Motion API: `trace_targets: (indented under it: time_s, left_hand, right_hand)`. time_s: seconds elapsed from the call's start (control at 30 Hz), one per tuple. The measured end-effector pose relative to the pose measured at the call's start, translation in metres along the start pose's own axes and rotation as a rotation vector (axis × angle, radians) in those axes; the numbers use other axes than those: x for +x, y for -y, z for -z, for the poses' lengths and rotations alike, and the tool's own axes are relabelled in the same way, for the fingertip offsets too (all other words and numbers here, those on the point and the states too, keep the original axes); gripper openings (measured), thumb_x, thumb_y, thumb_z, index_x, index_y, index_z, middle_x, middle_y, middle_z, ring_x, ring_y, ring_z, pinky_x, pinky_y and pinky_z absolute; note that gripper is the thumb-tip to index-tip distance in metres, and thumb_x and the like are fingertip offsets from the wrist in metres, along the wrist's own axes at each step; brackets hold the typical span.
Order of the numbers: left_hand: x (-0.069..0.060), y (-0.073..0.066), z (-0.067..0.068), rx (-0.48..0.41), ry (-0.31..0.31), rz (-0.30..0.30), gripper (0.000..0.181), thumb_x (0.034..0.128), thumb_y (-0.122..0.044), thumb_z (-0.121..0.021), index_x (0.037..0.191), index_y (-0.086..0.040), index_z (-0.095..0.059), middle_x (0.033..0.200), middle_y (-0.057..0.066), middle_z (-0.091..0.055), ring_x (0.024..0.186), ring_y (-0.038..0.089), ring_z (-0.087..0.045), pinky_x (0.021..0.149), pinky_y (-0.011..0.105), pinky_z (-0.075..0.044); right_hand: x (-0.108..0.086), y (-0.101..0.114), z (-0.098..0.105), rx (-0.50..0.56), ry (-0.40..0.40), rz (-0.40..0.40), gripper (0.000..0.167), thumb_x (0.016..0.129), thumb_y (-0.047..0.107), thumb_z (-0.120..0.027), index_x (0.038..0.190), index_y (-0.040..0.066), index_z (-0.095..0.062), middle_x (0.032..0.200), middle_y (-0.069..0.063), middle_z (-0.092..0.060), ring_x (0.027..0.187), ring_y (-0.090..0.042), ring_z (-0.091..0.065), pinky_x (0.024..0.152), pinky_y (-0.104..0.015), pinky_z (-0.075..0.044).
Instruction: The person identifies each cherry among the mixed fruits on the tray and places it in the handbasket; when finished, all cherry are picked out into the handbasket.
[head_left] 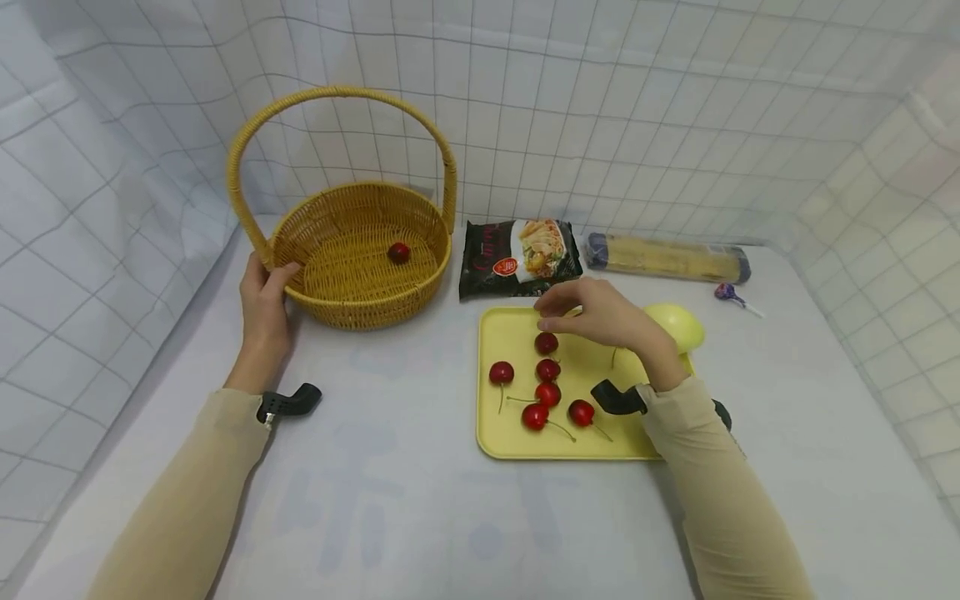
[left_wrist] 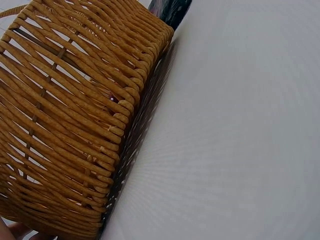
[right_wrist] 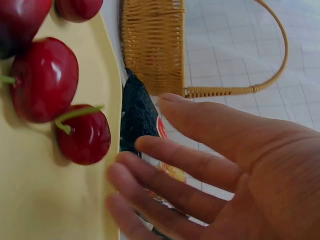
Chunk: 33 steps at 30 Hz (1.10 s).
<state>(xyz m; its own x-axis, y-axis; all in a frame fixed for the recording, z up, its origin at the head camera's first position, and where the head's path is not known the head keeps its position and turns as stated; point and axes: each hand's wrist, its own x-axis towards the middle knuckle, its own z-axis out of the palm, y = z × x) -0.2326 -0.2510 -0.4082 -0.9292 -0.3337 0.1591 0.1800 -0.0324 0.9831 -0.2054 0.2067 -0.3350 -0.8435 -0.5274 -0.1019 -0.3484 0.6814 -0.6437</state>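
The left hand (head_left: 265, 315) grips the left rim of the wicker basket (head_left: 352, 310), its thumb over the edge; in the left wrist view the basket side (left_wrist: 65, 110) fills the left half. One red cherry (head_left: 399, 252) lies inside the basket. Above the far part of the yellow tray (head_left: 491, 450) hovers the right hand (head_left: 600, 315), fingers loosely bent and holding nothing, as the right wrist view shows with the hand (right_wrist: 220, 175) beside the cherries. Nearest to it is a cherry (head_left: 547, 342); several more lie on the tray, such as one with a stem (head_left: 581, 412).
Behind the tray lie a black food packet (head_left: 487, 258) and a long pack of yellow noodles (head_left: 667, 257). A lollipop (head_left: 726, 292) is at the right. A light yellow rounded object (head_left: 678, 323) sits at the tray's far right corner. The basket's tall handle (head_left: 337, 92) arches upward.
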Motion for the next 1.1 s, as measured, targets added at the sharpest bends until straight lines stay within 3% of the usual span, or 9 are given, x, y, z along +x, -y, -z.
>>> trace_targets:
  time_s: [0.27, 0.83, 1.1]
  left_hand:
    - [0.003, -0.001, -0.004, 0.009, 0.009, -0.008, 0.052, 0.1001, -0.020, -0.057, 0.151, -0.013, -0.051, 0.152, 0.006, -0.051, 0.143, 0.022, -0.043, 0.117, 0.028, -0.032]
    - [0.000, -0.001, -0.002, -0.041, -0.015, 0.008, 0.047, 0.0995, -0.016, -0.059, 0.147, -0.014, -0.055, 0.146, 0.003, -0.055, 0.140, 0.020, -0.045, 0.112, 0.022, -0.034]
    - [0.003, 0.001, -0.001, -0.016, -0.003, -0.001, 0.048, 0.0995, -0.019, -0.058, 0.147, -0.014, -0.053, 0.144, 0.002, -0.054, 0.140, 0.019, -0.044, 0.113, 0.023, -0.033]
  right_hand:
    - [-0.002, -0.007, 0.002, 0.005, 0.116, -0.044, 0.032, 0.096, 0.025, -0.079, 0.121, 0.005, -0.075, 0.110, -0.006, -0.079, 0.103, -0.021, -0.074, 0.093, -0.042, -0.056]
    - [0.000, -0.005, -0.006, -0.028, 0.116, -0.059, 0.022, 0.093, 0.018, -0.082, 0.112, 0.008, -0.079, 0.107, -0.004, -0.078, 0.099, -0.019, -0.074, 0.088, -0.038, -0.057]
    - [0.003, -0.003, -0.008, -0.051, 0.102, -0.068, 0.020, 0.092, 0.016, -0.082, 0.110, 0.009, -0.079, 0.106, -0.004, -0.077, 0.098, -0.020, -0.071, 0.089, -0.040, -0.056]
